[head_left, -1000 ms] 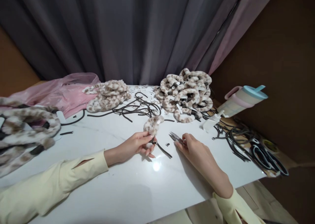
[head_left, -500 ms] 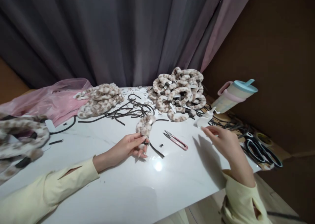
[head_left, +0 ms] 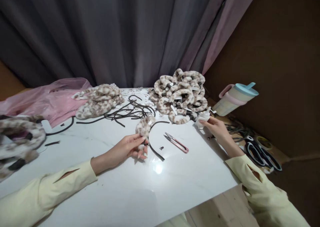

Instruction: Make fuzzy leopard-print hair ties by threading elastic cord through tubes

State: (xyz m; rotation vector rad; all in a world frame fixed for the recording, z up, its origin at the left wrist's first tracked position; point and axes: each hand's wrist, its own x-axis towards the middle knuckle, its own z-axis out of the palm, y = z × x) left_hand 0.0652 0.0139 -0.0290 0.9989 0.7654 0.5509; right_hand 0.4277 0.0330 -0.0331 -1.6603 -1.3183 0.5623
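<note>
My left hand (head_left: 130, 147) pinches the lower end of a furry leopard-print headband (head_left: 144, 126) whose bare dark band (head_left: 155, 137) curves out over the white table (head_left: 175, 183). My right hand (head_left: 217, 127) reaches to the right edge of the table and closes on a small white object (head_left: 203, 118), perhaps a bottle. Pink-handled thread snips (head_left: 177, 142) lie on the table between my two hands, with nothing touching them.
A big pile of furry headbands (head_left: 180, 92) sits at the back right and a smaller pile (head_left: 98, 99) at the back left. Loose dark bands (head_left: 127, 112) lie between them. A pink bag (head_left: 50, 99), a lidded cup (head_left: 236, 97) and black scissors (head_left: 260, 153) are nearby.
My right hand let go of the thread snips, left them on the table, and moved right to the small white object. My left hand kept hold of the headband.
</note>
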